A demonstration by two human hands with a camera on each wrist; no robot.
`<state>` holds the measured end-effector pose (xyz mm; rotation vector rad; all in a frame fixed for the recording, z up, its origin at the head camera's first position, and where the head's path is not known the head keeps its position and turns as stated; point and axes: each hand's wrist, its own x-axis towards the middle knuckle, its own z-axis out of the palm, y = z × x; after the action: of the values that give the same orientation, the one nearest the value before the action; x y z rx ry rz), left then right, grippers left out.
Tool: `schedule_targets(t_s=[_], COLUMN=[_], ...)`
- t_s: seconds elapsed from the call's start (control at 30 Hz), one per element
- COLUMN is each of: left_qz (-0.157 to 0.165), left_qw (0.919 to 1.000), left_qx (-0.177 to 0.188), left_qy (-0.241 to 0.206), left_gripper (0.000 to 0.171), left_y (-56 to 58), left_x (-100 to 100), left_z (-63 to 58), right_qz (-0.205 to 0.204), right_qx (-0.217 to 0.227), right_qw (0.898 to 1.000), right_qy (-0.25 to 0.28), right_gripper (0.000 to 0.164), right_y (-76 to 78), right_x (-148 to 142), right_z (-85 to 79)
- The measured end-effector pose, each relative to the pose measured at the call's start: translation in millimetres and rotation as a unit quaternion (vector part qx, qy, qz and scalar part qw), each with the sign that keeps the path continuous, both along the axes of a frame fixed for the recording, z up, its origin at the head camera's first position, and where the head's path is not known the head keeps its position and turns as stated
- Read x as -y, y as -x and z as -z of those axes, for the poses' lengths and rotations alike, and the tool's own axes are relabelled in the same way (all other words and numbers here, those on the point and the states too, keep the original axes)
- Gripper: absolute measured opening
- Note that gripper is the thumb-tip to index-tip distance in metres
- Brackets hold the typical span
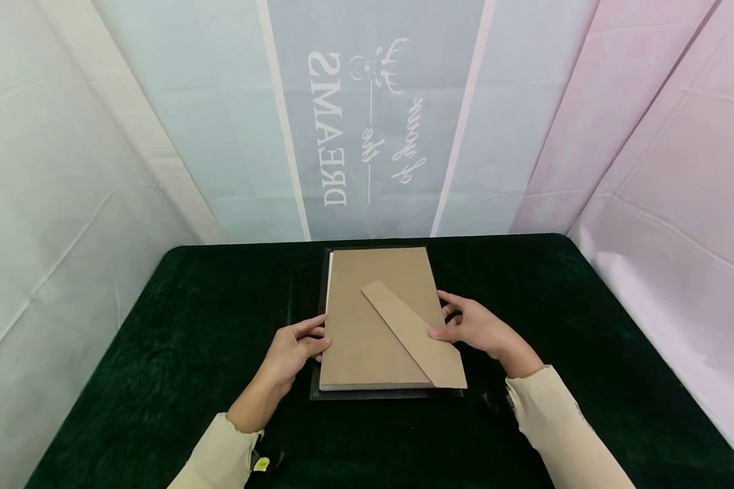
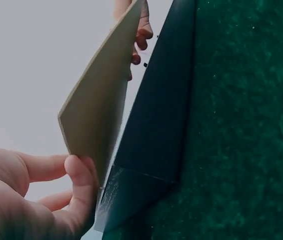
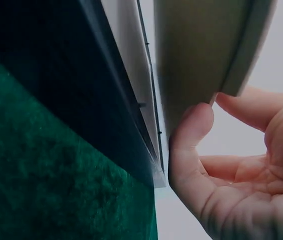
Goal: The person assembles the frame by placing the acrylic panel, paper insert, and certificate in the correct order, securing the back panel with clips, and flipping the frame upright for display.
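Note:
A brown backing board (image 1: 355, 346) with a slanted stand leg (image 1: 412, 336) on its face lies over a black picture frame (image 1: 391, 394). My left hand (image 1: 289, 354) pinches the board's left edge between thumb and fingers. At the right edge, my right hand (image 1: 477, 327) grips the board, its thumb over the stand leg. Both wrist views show the board raised at a slant above the frame, with a gap between them. Small dark tabs (image 3: 141, 105) stick out along the frame's inner edge in the right wrist view.
The frame rests on a table under dark green velvet cloth (image 1: 220, 326). Behind it hangs a pale blue curtain (image 1: 373, 217) with white lettering, and light fabric walls (image 1: 667, 224) stand at both sides.

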<state>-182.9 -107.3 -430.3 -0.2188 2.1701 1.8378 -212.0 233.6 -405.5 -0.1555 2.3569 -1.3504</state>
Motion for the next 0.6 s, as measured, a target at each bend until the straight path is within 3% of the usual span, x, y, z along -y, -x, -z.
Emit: schedule_targets(t_s=[0.33, 0.6], left_qz=[0.022, 0.016], left_qw=[0.9996, 0.9981], left_qx=[0.004, 0.018], left_qy=[0.019, 0.057], left_gripper=[0.047, 0.04], left_y=[-1.1, -1.5], left_x=[2.8, 2.9], left_z=[-3.8, -8.3], right_qz=[0.013, 0.016], right_qx=[0.012, 0.007], right_qw=[1.0, 0.999], right_qy=[-0.023, -0.043], right_gripper=[0.09, 0.089], right_y=[1.2, 1.0], right_x=[3.0, 6.1], right_z=[7.0, 6.9])
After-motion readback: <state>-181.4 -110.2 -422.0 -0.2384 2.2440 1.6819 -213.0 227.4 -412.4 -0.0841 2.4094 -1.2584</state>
